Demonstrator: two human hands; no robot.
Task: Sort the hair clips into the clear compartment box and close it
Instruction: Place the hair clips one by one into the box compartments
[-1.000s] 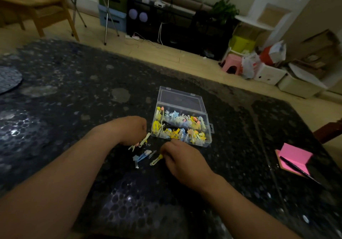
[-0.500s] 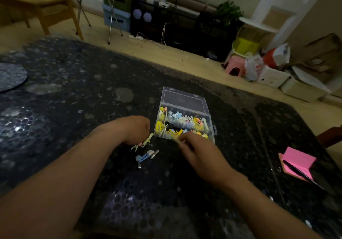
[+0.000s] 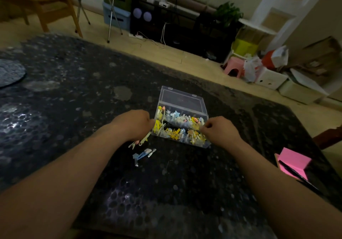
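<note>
The clear compartment box (image 3: 167, 136) stands open on the dark table, its lid (image 3: 182, 101) lying back flat. Its compartments hold several yellow, blue and pink hair clips (image 3: 175, 132). My left hand (image 3: 132, 125) is curled into a fist at the box's left end and grips a bunch of clips, whose pink and yellow ends (image 3: 139, 142) stick out below it. My right hand (image 3: 219, 130) is at the box's right end, fingertips pinched together on a small clip over the compartments. A few loose blue and silver clips (image 3: 144, 153) lie on the table in front of the box.
A pink notepad (image 3: 294, 162) with a black pen (image 3: 296, 177) across it lies at the right table edge. A grey round mat (image 3: 9, 72) sits at far left. Beyond the table are a floor, a wooden bench, storage boxes and a pink stool.
My right hand picked a yellow clip from the loose pile and moved up and right to the box's right end. The left hand stayed by the box's left end.
</note>
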